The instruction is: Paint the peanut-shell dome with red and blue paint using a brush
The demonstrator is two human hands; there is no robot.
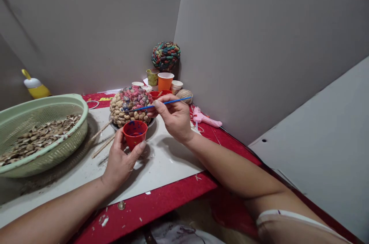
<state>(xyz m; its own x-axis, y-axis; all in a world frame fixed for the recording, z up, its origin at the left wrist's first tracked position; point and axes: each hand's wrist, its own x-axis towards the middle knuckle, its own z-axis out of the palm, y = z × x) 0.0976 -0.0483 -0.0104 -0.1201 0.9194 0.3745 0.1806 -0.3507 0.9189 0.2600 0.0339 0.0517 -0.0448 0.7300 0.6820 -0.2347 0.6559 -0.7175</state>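
In my left hand (122,159) is a red paper cup (135,138), tilted a little, with dark blue paint on its inner wall. My right hand (174,117) pinches a thin blue paintbrush (173,101), whose tip reaches the front of a ball covered in peanut shells (118,109). Pink and dark blue paint covers the upper right of that ball, while its left and lower shells stay plain tan. The ball rests in a dish largely hidden beneath it. Two twine-wrapped sticks (102,147) extend from its lower left.
At left stands a green basket (82,100) of loose shells. Behind the ball are an orange cup (165,81), a paint-stained cup (152,78), a twine ball (184,95) and a multicoloured shell ball (166,55). A pink glue gun (206,117) lies right, by the grey wall.
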